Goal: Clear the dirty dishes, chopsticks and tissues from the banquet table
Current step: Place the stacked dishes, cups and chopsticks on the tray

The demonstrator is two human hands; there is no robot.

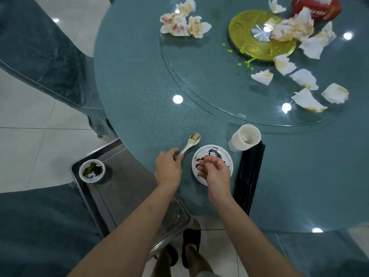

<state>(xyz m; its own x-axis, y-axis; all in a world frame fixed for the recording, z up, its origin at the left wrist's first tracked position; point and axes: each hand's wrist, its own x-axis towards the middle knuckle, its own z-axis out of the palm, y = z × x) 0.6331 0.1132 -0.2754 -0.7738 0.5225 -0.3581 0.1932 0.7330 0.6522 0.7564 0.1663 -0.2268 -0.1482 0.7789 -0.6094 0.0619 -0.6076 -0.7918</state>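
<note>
Spoon (190,143) handle is pinched by left hand (168,167), bowl angled away up-right; right hand (214,173), loosely curled and holding nothing, is hovered over plate (226,156).

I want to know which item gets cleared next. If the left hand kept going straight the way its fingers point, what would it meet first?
The left hand points up and right along the white spoon. Its fingers already reach the handle end, so it would meet the spoon first, though actual contact is hard to confirm.
</note>
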